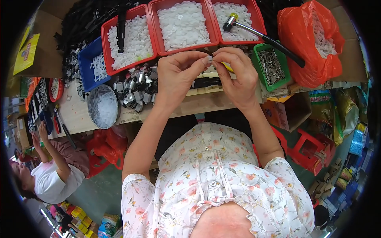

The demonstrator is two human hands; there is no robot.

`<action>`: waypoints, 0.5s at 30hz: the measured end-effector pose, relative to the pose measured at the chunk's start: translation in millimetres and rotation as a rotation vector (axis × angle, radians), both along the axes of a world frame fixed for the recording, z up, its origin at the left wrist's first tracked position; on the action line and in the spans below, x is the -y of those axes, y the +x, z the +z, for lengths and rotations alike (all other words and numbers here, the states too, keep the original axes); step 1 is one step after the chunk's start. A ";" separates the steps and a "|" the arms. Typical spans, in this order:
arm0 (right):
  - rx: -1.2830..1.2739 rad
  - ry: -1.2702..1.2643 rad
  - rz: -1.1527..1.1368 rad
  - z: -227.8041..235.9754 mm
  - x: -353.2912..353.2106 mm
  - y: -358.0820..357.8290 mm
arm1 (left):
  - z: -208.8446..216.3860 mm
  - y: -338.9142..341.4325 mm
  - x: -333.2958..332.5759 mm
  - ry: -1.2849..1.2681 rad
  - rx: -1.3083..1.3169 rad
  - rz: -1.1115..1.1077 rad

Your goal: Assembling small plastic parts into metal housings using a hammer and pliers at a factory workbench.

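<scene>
My left hand [174, 81] pinches a small white plastic piece [209, 59] between thumb and forefinger. My right hand [240, 79] meets it there, thumb and forefinger pressed together at the piece's right side; whether a second part sits between them is too small to tell. Just beyond the fingertips stand red trays [214, 39] heaped with white plastic parts [184, 25]. Something yellow [228, 67] shows partly behind my right fingers. Below the hands, a black strip [206, 82] lies along the bench edge.
A hammer [274, 41] lies across the right tray's rim. Around the bench are a green tray [260, 48] of metal pins, a red bag [287, 23], a blue tray [88, 85], a metal bowl [90, 113] and loose metal parts [137, 89]. Another person [55, 174] works at left.
</scene>
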State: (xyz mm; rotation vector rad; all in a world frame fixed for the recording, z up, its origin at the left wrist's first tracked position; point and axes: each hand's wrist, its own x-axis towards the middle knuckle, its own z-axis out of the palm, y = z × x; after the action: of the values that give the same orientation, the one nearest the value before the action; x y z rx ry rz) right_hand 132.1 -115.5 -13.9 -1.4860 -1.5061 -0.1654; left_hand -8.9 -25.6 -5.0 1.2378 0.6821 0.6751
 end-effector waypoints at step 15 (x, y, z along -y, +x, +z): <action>-0.382 -0.169 0.126 -0.3 6.1 -4.3 | -14.7 -15.2 7.9 0.604 -0.019 0.089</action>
State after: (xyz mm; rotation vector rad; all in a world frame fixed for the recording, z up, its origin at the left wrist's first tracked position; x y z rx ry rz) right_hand 127.8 -121.6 -14.2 -1.4501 -1.3180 0.3120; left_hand -24.1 -33.5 -19.7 1.7753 0.5668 0.9872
